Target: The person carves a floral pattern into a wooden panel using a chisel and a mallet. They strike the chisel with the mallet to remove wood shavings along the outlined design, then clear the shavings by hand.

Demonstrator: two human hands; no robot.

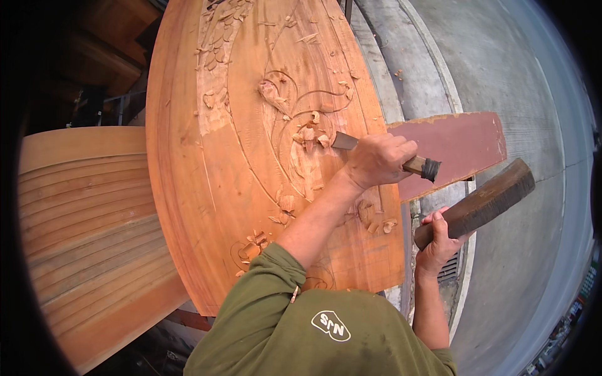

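Observation:
My left hand [378,160] is wrapped round a chisel [344,141] whose broad metal blade points left onto the carved wooden panel [182,125]. The chisel's wooden handle sticks out to the right of my fist and ends in a dark binding. Curled wood shavings [307,135] lie at the blade's tip, beside a pale, freshly cut patch. Scrolling leaf-like lines are cut and drawn on the panel. Off its right edge, my right hand [439,246] grips a thick dark wooden mallet [486,202] by its narrow end, tilted up to the right, apart from the chisel.
A reddish-brown board [458,144] juts out from the panel's right side. Left of the panel lies a stack of grooved planks [94,219]. Concrete floor [533,250] stretches to the right, with a drain grate [449,268] near my right forearm. More shavings are scattered over the panel.

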